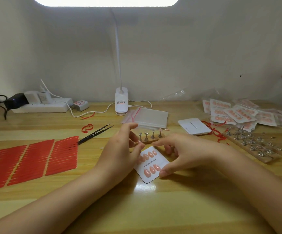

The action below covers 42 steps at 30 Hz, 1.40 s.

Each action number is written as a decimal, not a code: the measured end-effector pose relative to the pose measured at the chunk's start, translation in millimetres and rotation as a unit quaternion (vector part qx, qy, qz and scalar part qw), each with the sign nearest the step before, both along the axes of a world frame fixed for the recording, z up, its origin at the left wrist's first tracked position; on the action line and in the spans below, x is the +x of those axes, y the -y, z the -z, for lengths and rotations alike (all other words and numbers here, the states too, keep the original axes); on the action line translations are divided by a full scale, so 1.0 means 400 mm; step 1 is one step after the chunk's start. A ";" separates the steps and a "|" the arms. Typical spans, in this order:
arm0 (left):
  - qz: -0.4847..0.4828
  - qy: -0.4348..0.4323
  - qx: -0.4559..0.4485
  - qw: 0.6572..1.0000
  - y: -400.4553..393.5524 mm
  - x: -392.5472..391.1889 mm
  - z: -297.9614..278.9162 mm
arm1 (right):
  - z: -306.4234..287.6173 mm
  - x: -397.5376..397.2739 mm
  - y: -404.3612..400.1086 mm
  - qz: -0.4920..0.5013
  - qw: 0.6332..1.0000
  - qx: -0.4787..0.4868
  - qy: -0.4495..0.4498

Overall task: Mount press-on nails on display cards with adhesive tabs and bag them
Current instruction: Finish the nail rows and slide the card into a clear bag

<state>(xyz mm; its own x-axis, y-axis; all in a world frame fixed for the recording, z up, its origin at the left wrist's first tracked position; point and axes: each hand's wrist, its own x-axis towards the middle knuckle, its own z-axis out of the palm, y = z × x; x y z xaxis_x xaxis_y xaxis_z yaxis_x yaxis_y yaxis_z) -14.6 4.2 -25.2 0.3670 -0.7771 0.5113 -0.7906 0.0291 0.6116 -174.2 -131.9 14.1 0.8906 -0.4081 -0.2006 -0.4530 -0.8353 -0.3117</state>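
The display card (151,164) lies flat on the desk directly beneath and between both hands. Its long axis runs from the near-right corner toward the far left, and the printed line crosses it between two rows of pink nails.

The left hand (125,149) hovers at the card's far-left edge. Its fingers are loosely curled, and whether they pinch a nail cannot be told. The right hand (179,152) arches over the card's right side, fingers relaxed and holding nothing visible, thumb tip just beside the near-right edge.

The small nail stand (149,136) sits just beyond the fingertips. The stack of clear bags (151,118) lies farther beyond. Judged: the right hand is nearer for lifting the card.
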 end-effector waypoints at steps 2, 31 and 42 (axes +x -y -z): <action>0.009 -0.023 0.019 1.000 0.002 -0.009 0.003 | 0.005 0.005 -0.004 -0.011 1.000 -0.018 0.006; 0.124 -0.120 -0.177 0.969 -0.013 0.040 -0.081 | -0.006 0.045 -0.104 0.104 0.762 0.495 0.404; 0.015 0.124 -0.244 0.962 -0.030 0.023 -0.122 | -0.069 0.027 -0.122 0.166 0.753 0.416 0.482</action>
<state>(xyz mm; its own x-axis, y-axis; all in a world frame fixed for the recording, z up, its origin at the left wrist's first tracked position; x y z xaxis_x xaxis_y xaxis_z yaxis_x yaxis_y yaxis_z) -5.6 16.3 23.5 0.1681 -0.4300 0.8870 -0.9044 0.2907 0.3123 -163.2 -83.2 41.6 0.6637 -0.7297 0.1645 0.1772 -0.0603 -0.9823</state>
